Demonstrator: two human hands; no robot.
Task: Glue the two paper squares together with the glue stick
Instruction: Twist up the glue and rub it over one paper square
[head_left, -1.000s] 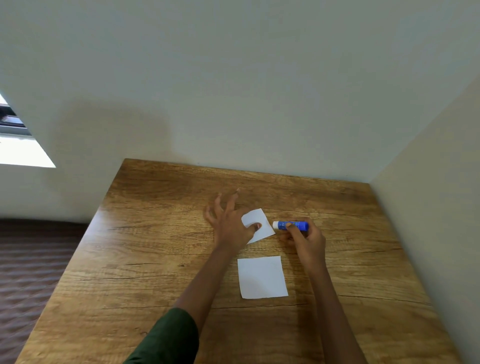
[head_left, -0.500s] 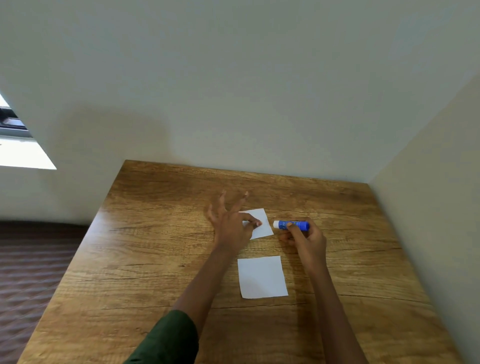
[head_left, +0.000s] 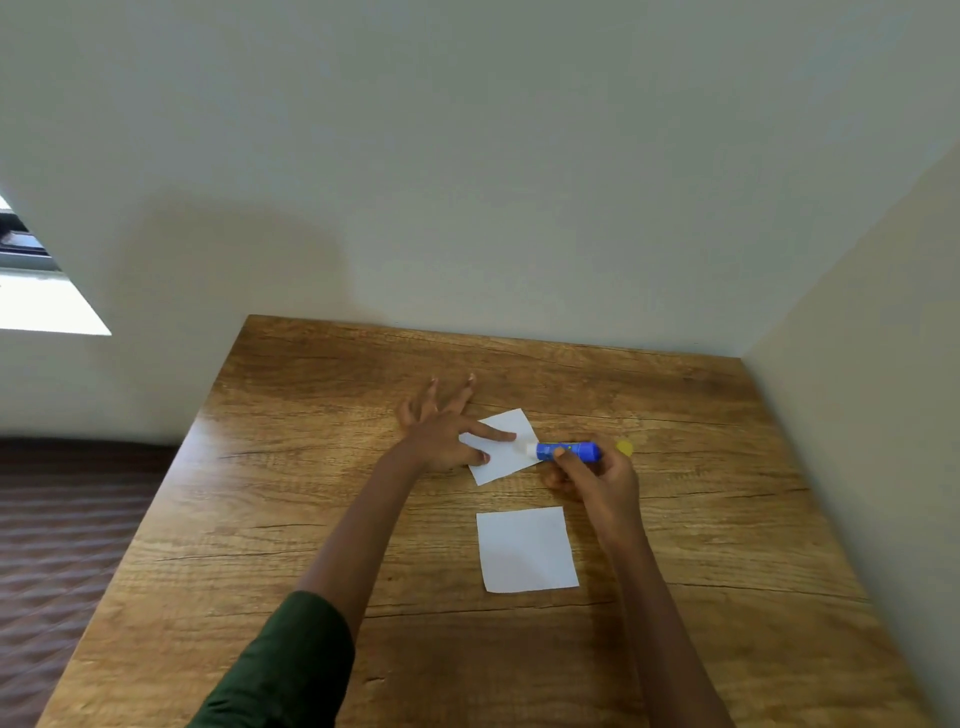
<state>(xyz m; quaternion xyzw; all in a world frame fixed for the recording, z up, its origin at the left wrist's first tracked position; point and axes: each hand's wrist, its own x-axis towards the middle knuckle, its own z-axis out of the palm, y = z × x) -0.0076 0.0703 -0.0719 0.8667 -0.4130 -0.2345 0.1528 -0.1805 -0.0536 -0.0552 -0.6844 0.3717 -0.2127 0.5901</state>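
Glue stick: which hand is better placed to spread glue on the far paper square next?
Right. The right hand grips the glue stick, whose white tip sits at the far paper square. The left hand lies open, fingers pinning that square to the table.

Left arm: dark green sleeve (head_left: 280, 670), plain fabric, cuff ending at mid-forearm. Right arm: bare through the visible length, no sleeve seen. Left hand (head_left: 441, 434) and right hand (head_left: 602, 480): ungloved, no rings or watch discernible.
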